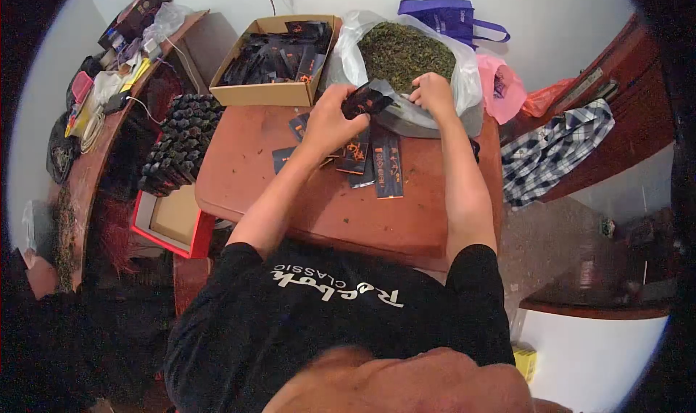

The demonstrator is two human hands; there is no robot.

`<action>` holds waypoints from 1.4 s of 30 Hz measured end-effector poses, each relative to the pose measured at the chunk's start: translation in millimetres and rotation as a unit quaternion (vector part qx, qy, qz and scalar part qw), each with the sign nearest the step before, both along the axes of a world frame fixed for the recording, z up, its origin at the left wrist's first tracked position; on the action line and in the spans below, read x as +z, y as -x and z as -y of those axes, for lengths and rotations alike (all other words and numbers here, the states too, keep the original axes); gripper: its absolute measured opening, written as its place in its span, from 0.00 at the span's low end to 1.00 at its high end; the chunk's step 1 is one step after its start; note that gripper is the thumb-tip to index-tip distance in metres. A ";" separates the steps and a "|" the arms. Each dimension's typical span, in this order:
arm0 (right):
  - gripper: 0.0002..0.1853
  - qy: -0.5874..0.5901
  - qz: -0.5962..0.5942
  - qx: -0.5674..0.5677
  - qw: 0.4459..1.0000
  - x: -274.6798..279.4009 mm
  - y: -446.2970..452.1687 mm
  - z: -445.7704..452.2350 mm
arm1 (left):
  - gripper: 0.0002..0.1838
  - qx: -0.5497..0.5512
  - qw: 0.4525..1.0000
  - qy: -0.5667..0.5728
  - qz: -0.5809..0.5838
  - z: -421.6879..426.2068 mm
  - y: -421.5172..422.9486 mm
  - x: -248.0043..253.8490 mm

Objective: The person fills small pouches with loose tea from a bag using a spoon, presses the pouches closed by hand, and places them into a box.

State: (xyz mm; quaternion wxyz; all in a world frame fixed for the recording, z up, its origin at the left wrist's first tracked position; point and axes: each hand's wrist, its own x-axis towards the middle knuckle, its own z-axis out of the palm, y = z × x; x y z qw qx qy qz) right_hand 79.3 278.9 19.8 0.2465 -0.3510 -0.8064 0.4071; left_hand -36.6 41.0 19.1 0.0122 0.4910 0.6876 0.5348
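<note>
My left hand (330, 126) is closed on a small black packet (367, 101) with orange print, held over the table beside the bag's left front rim. My right hand (433, 95) is at the front of a clear plastic bag (470, 79) filled with dried green leaves (402, 54). Its fingers are curled together, and what they grip, if anything, I cannot make out. Below my left hand, several flat black packets (388, 168) with orange lettering lie loosely overlapped on the reddish-brown table (290, 206).
A cardboard box (264, 96) of black packets stands at the back left. Behind the bag sits a purple bag (442, 20), with a pink bag (502, 87) to its right. A cluttered side table (109, 130) and a red-edged box (170, 221) are at left.
</note>
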 end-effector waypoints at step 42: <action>0.15 -0.218 -0.100 0.029 0.970 89.8 -13.7 19.9 | 0.32 0.008 0.994 0.088 0.057 -39.6 27.5 -31.0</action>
